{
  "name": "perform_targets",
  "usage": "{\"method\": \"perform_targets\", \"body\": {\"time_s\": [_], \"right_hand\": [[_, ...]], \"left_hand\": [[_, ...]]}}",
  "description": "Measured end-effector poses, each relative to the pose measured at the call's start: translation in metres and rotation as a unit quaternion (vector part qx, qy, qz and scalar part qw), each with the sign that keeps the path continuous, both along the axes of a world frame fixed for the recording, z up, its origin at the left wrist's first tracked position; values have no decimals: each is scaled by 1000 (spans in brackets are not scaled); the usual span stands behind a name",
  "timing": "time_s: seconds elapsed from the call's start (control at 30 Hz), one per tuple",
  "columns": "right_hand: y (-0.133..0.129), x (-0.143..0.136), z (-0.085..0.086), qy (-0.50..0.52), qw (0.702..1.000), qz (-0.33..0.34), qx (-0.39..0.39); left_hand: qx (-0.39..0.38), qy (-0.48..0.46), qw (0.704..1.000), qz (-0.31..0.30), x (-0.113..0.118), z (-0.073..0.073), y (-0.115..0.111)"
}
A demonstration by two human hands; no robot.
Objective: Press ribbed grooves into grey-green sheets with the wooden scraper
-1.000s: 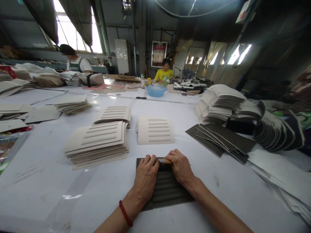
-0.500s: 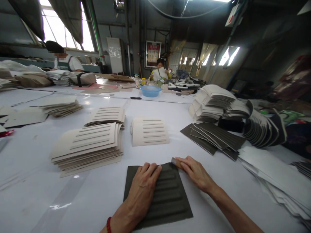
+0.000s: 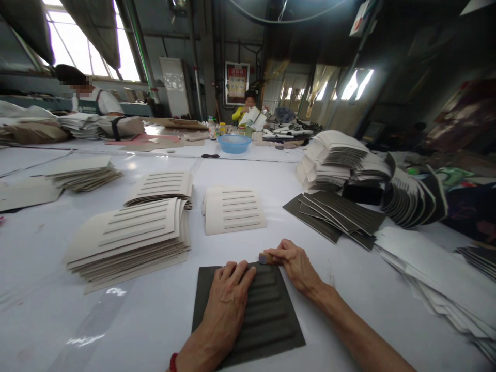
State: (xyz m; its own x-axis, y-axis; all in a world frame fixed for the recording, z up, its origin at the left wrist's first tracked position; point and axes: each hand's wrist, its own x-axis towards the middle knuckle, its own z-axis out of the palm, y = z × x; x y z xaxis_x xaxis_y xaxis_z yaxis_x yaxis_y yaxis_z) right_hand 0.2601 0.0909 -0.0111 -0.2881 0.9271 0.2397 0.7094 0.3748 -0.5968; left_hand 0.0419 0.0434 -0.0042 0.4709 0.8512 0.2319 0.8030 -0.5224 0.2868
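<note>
On my feed the left hand (image 3: 228, 299) lies back-up on the dark ribbed sheet (image 3: 273, 318), fingers slightly spread. I've got the right hand (image 3: 295, 266) pinching a small tool (image 3: 265, 258) between its fingers, right at the sheet's far edge. Sheet's flat on the white worktop (image 3: 155, 330), just this side of some pale striped pieces (image 3: 234, 211).

Daylight glares through a multi-pane window (image 3: 70, 46) at left, partly covered by dark curtains (image 3: 101, 31). A pale upright cabinet (image 3: 174, 85) and framed red notice (image 3: 237, 84) line the grey back wall (image 3: 179, 46); the white-topped worktable (image 3: 271, 173) shows glossy reflections.
</note>
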Motion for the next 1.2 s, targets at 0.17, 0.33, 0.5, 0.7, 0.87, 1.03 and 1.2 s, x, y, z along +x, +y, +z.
{"method": "perform_targets", "body": {"time_s": [0.17, 0.33, 0.5, 0.7, 0.87, 1.03, 1.2], "right_hand": [[2, -2, 6, -26, 999, 45, 11], [0, 10, 9, -48, 998, 42, 14], [3, -20, 16, -82, 993, 84, 27], [17, -95, 19, -124, 974, 185, 44], [45, -112, 24, -152, 979, 131, 40], [47, -39, 44, -134, 988, -73, 20], [-14, 2, 44, -100, 993, -52, -24]], "left_hand": [[12, 8, 1000, 23, -1, 0, -2], [83, 8, 996, 40, -11, -14, -17], [189, 15, 982, 9, -16, -28, -33], [195, 5, 981, -20, -13, -27, -35], [143, -42, 989, -3, -13, -22, -35], [128, -49, 990, 17, -16, -20, -30], [68, -54, 996, -24, -12, -7, -19]]}}
